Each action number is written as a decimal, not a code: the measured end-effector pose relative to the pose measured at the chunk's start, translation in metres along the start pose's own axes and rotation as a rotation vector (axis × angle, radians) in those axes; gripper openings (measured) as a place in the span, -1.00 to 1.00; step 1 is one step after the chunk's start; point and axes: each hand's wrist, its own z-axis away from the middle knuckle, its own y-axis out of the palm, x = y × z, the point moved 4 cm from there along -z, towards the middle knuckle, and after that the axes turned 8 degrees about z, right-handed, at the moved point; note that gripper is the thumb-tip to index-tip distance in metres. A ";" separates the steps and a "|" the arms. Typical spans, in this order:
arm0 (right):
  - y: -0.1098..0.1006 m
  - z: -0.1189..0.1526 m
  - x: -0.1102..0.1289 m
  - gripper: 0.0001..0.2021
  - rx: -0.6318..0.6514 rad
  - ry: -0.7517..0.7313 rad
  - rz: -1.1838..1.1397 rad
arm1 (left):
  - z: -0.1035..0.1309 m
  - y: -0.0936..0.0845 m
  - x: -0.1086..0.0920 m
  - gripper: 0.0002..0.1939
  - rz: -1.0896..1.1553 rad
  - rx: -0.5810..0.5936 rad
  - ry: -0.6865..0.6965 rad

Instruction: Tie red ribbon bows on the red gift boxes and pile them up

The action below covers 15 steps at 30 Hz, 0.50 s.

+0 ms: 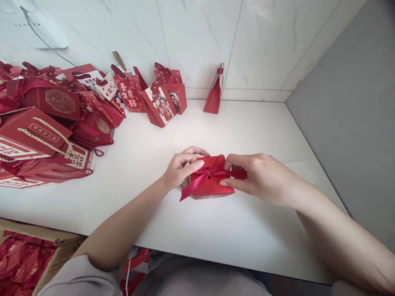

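Note:
A small red gift box [212,186] sits on the white table [216,234], in the middle. A dark red ribbon [206,174] is tied over its top, with one tail hanging off the left front corner. My left hand [181,166] grips the box's left side, thumb pressing the ribbon near the knot. My right hand [262,176] holds the right side, pinching the ribbon end between thumb and fingers.
Many red gift bags and boxes [55,123] are heaped at the table's left. Several more bags [162,100] stand along the back wall, one lone bag [215,91] further right. A cardboard carton [27,255] of red items sits below the table's front left edge.

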 end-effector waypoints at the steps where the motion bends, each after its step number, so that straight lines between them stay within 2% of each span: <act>1: 0.001 0.000 0.003 -0.88 -0.032 -0.020 0.016 | 0.001 0.001 0.000 -0.55 -0.008 -0.009 0.006; 6: 0.010 -0.003 0.012 -0.94 -0.120 -0.123 0.018 | 0.005 0.007 -0.005 -0.53 -0.116 -0.052 0.066; 9: 0.012 -0.004 0.015 -0.89 -0.166 -0.203 0.027 | 0.006 0.008 -0.005 -0.52 -0.135 -0.090 0.075; 15: 0.011 0.003 0.023 -0.74 -0.283 -0.445 0.342 | 0.004 0.003 0.000 -0.49 0.012 -0.172 0.014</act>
